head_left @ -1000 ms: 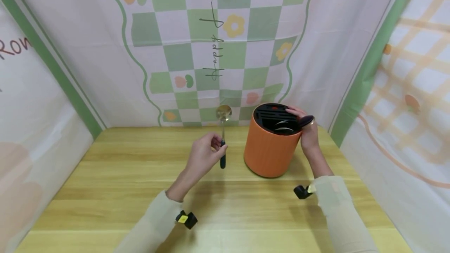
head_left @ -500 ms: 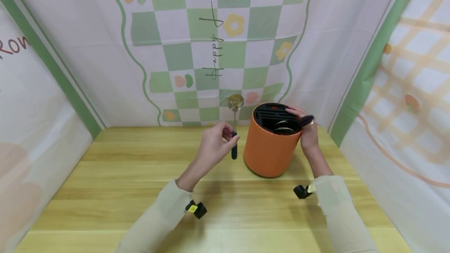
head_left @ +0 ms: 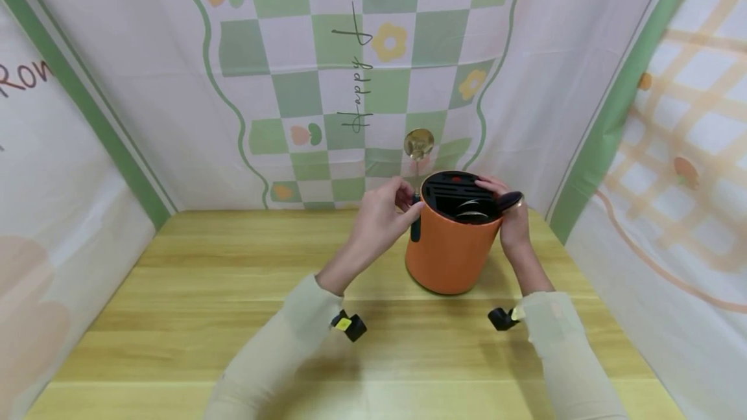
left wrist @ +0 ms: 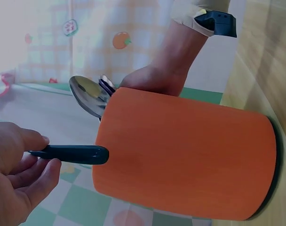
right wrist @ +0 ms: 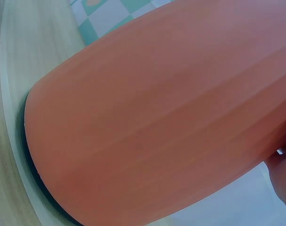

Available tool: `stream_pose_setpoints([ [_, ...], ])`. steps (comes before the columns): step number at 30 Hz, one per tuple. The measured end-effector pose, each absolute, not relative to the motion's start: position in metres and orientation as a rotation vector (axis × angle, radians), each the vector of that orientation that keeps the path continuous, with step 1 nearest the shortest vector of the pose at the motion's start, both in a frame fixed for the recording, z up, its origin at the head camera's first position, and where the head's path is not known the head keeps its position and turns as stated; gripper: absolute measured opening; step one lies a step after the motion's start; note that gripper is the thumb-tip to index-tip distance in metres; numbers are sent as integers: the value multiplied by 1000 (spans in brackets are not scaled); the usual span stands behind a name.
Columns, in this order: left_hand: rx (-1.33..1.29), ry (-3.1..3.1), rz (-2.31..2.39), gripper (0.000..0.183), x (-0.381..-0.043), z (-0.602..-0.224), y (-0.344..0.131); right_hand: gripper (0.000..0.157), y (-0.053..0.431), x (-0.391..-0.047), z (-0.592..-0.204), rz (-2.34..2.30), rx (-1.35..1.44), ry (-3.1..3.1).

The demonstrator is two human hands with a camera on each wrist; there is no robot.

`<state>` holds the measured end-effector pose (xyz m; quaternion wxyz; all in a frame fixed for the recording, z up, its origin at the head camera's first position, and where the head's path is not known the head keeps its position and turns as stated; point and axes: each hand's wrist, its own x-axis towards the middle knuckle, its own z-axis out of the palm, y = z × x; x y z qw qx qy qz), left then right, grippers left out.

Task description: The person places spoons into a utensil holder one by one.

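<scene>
A spoon [head_left: 419,144] with a round metal bowl and a dark handle stands upright, bowl up, at the left side of an orange utensil holder [head_left: 449,255]. My left hand [head_left: 382,216] pinches its handle between thumb and fingers. In the left wrist view the dark handle [left wrist: 82,154] reaches in front of the holder's rim end; whether they touch I cannot tell. My right hand [head_left: 513,229] holds the holder's right side, fingertips over the rim, partly hidden by a spoon [left wrist: 89,96] leaning out of the holder. More metal cutlery shows inside the black slotted top [head_left: 449,188].
The holder stands on a wood-grain table [head_left: 233,316] near its back edge. A patterned cloth [head_left: 338,96] hangs behind, with more cloth on both sides. Small black cameras sit on both wrists.
My left hand has carried the spoon to the right and upward, from beside the holder to its left edge. My right hand and the holder have stayed in place.
</scene>
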<state>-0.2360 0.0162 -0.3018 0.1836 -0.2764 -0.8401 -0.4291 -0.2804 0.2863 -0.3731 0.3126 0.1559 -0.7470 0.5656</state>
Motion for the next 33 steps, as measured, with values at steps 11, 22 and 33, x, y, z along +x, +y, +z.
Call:
stream_pose_setpoints([
  [11,-831,-2259,-1172,20,-247,-284,33,57,286,-281,-372,1510,410,-1970],
  [22,-848,-2249,-1053,19,-255,-270,57,54,284,-276,-369,1471,459,-1949],
  [33,-850,-2294,-897,21,-265,-283,75,50,273,-261,-353,1455,449,-1959],
])
